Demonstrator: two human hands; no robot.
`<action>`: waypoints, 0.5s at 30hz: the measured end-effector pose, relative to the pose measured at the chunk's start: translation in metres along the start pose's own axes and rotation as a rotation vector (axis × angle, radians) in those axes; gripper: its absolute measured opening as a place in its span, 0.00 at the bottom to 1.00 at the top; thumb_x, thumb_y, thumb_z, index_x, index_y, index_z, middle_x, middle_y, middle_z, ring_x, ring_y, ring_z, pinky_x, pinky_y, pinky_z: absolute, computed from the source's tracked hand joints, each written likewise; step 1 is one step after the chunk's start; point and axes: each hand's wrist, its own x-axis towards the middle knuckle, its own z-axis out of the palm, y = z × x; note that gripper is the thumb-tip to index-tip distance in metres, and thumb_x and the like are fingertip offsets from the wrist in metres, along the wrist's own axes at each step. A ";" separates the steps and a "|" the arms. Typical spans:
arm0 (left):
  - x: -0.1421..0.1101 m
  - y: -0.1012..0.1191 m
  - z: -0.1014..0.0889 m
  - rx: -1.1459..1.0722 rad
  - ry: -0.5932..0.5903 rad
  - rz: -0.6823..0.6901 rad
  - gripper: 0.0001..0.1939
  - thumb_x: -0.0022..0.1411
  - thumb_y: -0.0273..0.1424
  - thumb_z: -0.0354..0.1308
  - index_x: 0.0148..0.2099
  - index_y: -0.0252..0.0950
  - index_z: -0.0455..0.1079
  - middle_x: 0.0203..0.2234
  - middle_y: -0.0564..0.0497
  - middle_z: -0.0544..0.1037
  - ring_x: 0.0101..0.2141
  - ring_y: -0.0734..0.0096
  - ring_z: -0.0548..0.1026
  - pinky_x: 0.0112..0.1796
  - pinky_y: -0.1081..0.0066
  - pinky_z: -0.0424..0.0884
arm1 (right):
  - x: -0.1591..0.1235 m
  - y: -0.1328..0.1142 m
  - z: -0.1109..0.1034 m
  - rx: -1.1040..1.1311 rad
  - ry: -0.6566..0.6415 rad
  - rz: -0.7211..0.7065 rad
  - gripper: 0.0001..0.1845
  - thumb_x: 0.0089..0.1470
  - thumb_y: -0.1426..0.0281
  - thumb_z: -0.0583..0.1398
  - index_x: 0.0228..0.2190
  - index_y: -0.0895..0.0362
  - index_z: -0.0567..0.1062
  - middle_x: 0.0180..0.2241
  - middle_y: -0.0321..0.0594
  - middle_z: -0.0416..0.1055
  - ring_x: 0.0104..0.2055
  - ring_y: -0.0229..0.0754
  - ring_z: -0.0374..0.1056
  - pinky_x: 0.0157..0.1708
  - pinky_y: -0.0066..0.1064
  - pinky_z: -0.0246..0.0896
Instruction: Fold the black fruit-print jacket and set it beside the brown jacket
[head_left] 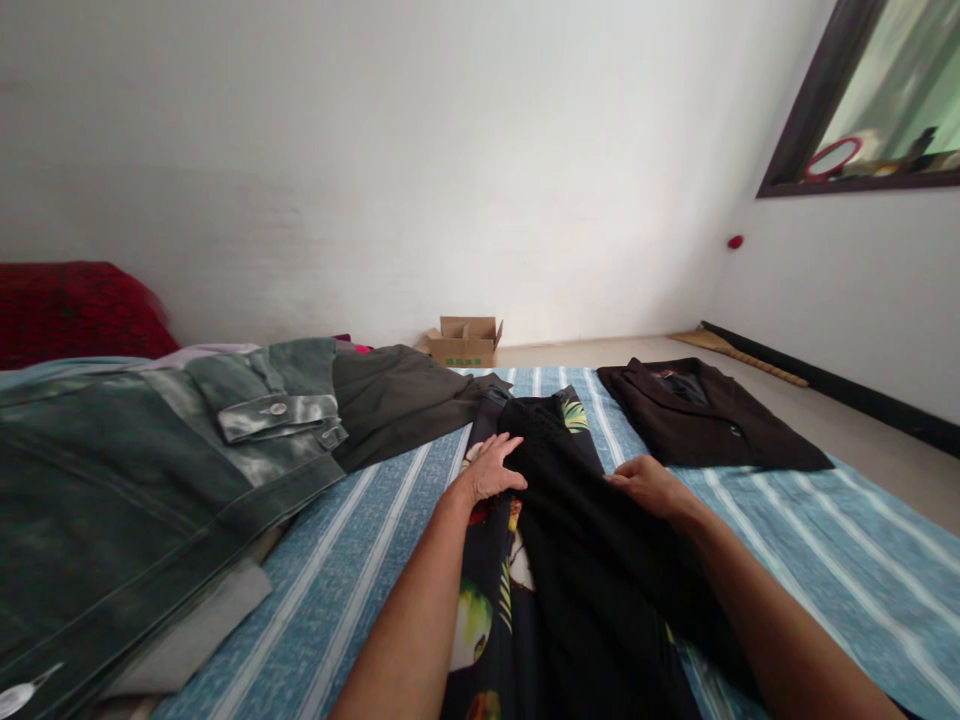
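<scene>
A black garment (577,540) lies lengthwise in front of me, on top of dark cloth printed with fruit and leaves (480,610). My left hand (491,468) rests on its left side with fingers spread, thumb on the black fabric. At the right edge, my right hand (646,485) pinches the black garment between thumb and fingers. Part of the printed cloth shows beyond the black fabric at the far end. Beneath both is a blue and white striped sheet (360,560).
To the left are a grey-green denim jacket (150,490) and dark grey cloth (405,395). A folded dark brown garment (697,415) lies at the right. Behind stand an open cardboard box (465,345) and a white wall. Red fabric (75,310) is far left.
</scene>
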 end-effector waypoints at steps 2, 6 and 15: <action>0.000 0.000 0.000 0.000 0.001 -0.001 0.42 0.44 0.38 0.59 0.63 0.38 0.54 0.63 0.46 0.50 0.62 0.57 0.45 0.58 0.60 0.45 | 0.000 0.004 -0.002 0.044 0.051 0.020 0.21 0.48 0.59 0.55 0.13 0.57 0.60 0.13 0.29 0.49 0.17 0.31 0.45 0.17 0.25 0.39; -0.001 0.000 0.000 -0.004 0.003 0.000 0.42 0.44 0.38 0.59 0.63 0.37 0.54 0.63 0.45 0.50 0.62 0.57 0.45 0.58 0.61 0.45 | -0.003 0.011 -0.004 0.118 0.085 0.070 0.25 0.52 0.52 0.51 0.14 0.57 0.62 0.13 0.31 0.51 0.16 0.32 0.48 0.16 0.25 0.40; -0.002 0.002 -0.001 -0.008 -0.006 -0.012 0.42 0.44 0.37 0.59 0.63 0.36 0.54 0.63 0.44 0.50 0.62 0.57 0.45 0.58 0.62 0.45 | -0.013 0.011 -0.005 0.169 -0.131 0.122 0.26 0.42 0.48 0.59 0.14 0.57 0.63 0.12 0.31 0.54 0.15 0.31 0.48 0.15 0.25 0.41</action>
